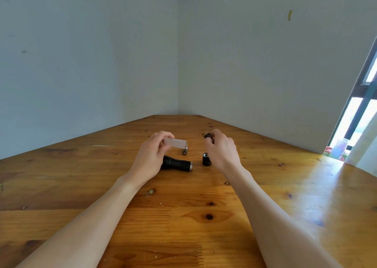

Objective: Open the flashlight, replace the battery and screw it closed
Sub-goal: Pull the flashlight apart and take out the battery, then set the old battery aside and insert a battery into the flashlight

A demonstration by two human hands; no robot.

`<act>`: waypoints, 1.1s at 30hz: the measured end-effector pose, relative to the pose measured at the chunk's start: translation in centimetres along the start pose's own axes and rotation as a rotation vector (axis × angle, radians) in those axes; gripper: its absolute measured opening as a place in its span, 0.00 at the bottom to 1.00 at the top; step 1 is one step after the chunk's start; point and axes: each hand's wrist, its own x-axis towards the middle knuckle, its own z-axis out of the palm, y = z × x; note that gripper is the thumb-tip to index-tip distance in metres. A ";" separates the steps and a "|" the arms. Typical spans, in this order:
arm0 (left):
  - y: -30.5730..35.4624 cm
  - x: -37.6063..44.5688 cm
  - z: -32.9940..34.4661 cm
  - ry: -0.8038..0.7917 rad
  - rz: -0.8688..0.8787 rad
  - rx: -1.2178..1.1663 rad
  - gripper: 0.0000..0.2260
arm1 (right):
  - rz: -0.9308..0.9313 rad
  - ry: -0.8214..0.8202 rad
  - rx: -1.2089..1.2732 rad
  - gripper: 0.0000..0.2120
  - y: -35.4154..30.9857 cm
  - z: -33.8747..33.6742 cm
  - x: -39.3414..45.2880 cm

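The black flashlight body (177, 163) lies on its side on the wooden table (183, 216), its open silver-rimmed end pointing right. Its black tail cap (206, 159) stands apart to the right. My left hand (150, 157) holds a translucent white battery holder (175, 142) above the flashlight body. A small dark battery (185, 151) lies on the table just beyond, below the holder's right end. My right hand (221, 148) pinches another dark battery (208, 135) with a brass tip, raised above the tail cap.
The table fits into a corner between two pale walls (102, 63). A window with dark frames (359, 112) is at the far right, with small containers (339, 147) at its foot. The table's right part shines with glare.
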 end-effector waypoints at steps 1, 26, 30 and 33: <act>0.0 0.0 0.1 -0.008 0.007 0.001 0.11 | 0.019 0.041 -0.053 0.10 0.4 0.0 0.1; 0.3 -0.3 0.1 -0.077 0.009 0.032 0.12 | 0.259 -0.030 -0.310 0.13 3.4 0.1 0.8; 0.6 -0.2 0.1 -0.054 0.021 0.039 0.12 | 0.077 0.226 -0.136 0.09 2.3 -0.2 0.4; 0.8 -0.2 0.1 -0.031 0.025 0.038 0.12 | -0.073 0.222 0.105 0.12 0.6 -0.1 -0.2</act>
